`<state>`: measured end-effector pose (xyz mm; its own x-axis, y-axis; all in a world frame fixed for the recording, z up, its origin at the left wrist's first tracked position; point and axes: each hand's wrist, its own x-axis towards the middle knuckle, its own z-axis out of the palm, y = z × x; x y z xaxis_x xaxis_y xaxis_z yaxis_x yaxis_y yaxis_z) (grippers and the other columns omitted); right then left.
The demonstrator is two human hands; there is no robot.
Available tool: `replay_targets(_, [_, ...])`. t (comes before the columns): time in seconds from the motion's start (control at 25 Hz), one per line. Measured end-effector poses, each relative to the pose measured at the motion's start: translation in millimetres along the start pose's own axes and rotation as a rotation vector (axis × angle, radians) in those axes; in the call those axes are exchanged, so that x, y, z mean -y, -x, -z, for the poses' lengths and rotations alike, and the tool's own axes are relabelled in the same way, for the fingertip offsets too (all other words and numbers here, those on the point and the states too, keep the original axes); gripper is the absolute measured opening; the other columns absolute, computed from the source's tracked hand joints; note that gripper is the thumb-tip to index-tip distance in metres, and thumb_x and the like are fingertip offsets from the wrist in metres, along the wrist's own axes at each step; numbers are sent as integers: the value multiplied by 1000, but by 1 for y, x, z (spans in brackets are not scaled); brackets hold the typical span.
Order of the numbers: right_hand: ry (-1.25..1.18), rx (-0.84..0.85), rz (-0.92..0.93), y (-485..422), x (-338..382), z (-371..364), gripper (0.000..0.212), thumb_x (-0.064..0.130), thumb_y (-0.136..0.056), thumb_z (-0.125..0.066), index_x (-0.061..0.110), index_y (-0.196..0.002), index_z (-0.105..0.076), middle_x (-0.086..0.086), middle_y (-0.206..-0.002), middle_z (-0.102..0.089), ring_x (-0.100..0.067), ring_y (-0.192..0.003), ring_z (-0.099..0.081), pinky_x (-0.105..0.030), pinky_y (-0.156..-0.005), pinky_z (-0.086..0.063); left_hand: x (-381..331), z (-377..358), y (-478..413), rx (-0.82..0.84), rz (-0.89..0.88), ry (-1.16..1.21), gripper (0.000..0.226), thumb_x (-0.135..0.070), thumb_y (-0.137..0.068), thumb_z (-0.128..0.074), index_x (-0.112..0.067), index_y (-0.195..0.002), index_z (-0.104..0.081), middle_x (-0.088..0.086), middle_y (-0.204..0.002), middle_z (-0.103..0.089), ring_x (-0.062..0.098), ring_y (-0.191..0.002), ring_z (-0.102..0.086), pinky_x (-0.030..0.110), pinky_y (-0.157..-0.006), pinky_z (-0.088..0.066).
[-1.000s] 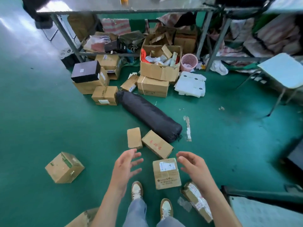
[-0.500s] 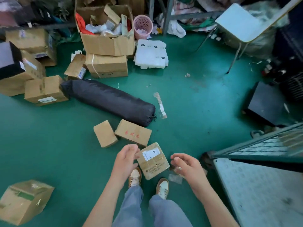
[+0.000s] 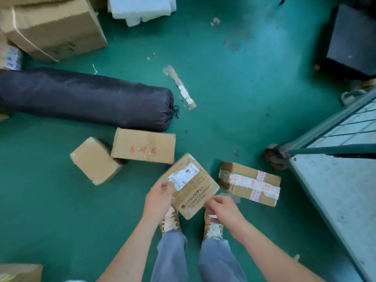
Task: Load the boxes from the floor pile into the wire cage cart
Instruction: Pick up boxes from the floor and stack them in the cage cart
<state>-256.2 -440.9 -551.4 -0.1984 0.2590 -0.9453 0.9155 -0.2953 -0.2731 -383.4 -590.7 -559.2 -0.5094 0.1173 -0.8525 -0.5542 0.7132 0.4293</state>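
A small cardboard box with a white label (image 3: 192,185) is tilted just above my shoes. My left hand (image 3: 159,197) grips its left edge and my right hand (image 3: 220,207) grips its lower right corner. On the green floor lie a taped box with red-and-white tape (image 3: 249,183) to its right, a box with red writing (image 3: 143,145) and a plain small box (image 3: 95,159) to its left. The wire cage cart (image 3: 333,180) stands at the right, with its grey deck and mesh side in view.
A long black drawstring bag (image 3: 85,97) lies across the floor behind the small boxes. A large carton (image 3: 54,27) sits at top left, white foam (image 3: 140,8) at top centre, a dark case (image 3: 353,37) at top right. Another box corner (image 3: 20,272) shows at bottom left.
I have bent lower and both hands have closed on the labelled box, which has tilted and come up from the floor. The view has shifted towards the cart.
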Motion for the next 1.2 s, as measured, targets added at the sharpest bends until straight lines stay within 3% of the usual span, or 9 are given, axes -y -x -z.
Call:
replay_targets(0.12, [-9,9,-60,-62,-37,0,17,18,-99,-54,15,-98,-70,1,-93,-71,-15,-84,-63,-34,-78,-57,21,-31,-66,3,-34,-204,38,-40,-102,-50,-17,-131,-57,-5,-121,-63,13,-102,-56,30,-86,-42])
replay_targets(0.28, [-131,-28,-186,-119,-73,-7,13,17,-95,-55,10,-91,-65,-4,-77,-58,-17,-68,-52,-29,-61,-48,34,-53,-126,12,-128,-445,41,-39,-100,-54,-13,-132,-52,3,-129,-59,18,-102,-53,31,-80,-40])
replay_targets(0.4, [-160,-26,-261,-148,-89,-17,9,18,-97,-53,13,-90,-56,0,-67,-43,-15,-58,-37,-27,-54,-38,36,-62,-162,1,-185,-553,52,-40,-98,-56,-10,-140,-47,11,-139,-53,26,-118,-53,34,-87,-42])
replay_targets(0.56, [-263,-79,-287,-173,-96,-18,13,22,-97,-57,11,-102,-59,0,-71,-50,-18,-65,-43,-35,-67,-42,28,-76,-190,32,-205,-588,63,-45,-99,-55,-8,-148,-40,12,-148,-49,30,-131,-49,38,-98,-41])
replay_targets(0.72, [-398,-117,-269,-193,-93,-7,42,42,-97,-53,12,-128,-52,-4,-91,-63,-19,-77,-56,-31,-68,-48,20,-90,-210,59,-230,-580,75,-57,-97,-51,-13,-156,-33,6,-158,-42,29,-143,-42,46,-117,-36])
replay_targets(0.84, [-591,-83,-282,-200,-85,6,28,38,-101,-49,19,-119,-59,-4,-115,-68,-20,-110,-60,-37,-83,-50,15,-106,-214,71,-229,-600,81,-68,-93,-44,-16,-154,-35,6,-154,-46,31,-135,-50,49,-110,-43])
replay_targets(0.92, [-727,-40,-303,-196,-79,14,24,38,-104,-48,22,-114,-62,-4,-109,-72,-21,-111,-62,-39,-85,-52,13,-112,-213,40,-229,-659,84,-75,-89,-38,-16,-149,-41,6,-148,-50,31,-125,-56,49,-102,-49])
replay_targets(1.08, [-767,-58,-328,-179,-84,13,31,41,-100,-55,24,-125,-61,-2,-122,-69,-22,-120,-58,-44,-95,-53,18,-102,-214,21,-107,-720,100,-95,-75,-21,-25,-137,-54,9,-133,-60,36,-121,-57,53,-99,-51])
replay_targets(1.2, [-774,-80,-301,-159,-87,9,19,32,-101,-54,24,-113,-66,0,-114,-72,-17,-111,-64,-46,-102,-51,24,-89,-201,35,-66,-688,89,-96,-72,-28,-33,-127,-60,8,-123,-58,37,-115,-59,54,-96,-52])
